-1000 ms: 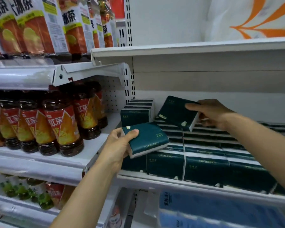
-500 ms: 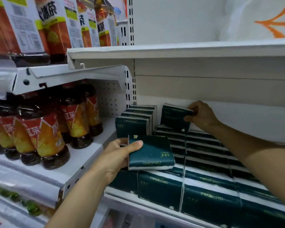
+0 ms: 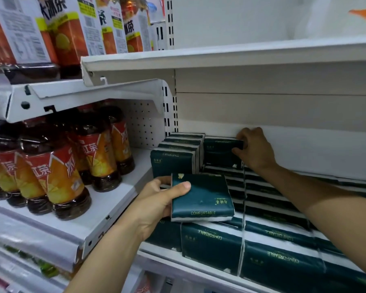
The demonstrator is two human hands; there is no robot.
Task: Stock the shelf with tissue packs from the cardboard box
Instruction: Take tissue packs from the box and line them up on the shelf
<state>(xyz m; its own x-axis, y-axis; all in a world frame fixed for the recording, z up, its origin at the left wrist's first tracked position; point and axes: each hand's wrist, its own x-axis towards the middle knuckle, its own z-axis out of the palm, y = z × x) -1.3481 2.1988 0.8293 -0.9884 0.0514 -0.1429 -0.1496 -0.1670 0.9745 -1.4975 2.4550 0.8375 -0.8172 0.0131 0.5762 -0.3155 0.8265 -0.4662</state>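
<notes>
My left hand [image 3: 156, 205] grips a dark green tissue pack [image 3: 201, 197] marked COMFORTABLE, held flat just above the front row of packs. My right hand [image 3: 255, 148] reaches to the back of the shelf [image 3: 190, 264] and holds another dark green tissue pack [image 3: 219, 152] upright by its right edge, standing on the lower layer beside a row of upright packs [image 3: 175, 158]. Several rows of the same packs [image 3: 279, 235] fill the shelf below. The cardboard box is out of sight.
A white shelf board [image 3: 220, 57] hangs low over the tissue bay. On the left shelf stand iced tea bottles [image 3: 57, 178] with red and orange labels, and more bottles [image 3: 72, 28] stand on the shelf above. A perforated divider [image 3: 145, 125] separates the bays.
My right hand carried its pack from mid-air to the back of the shelf and stood it upright beside the back row. My left hand kept its pack, shifting slightly forward.
</notes>
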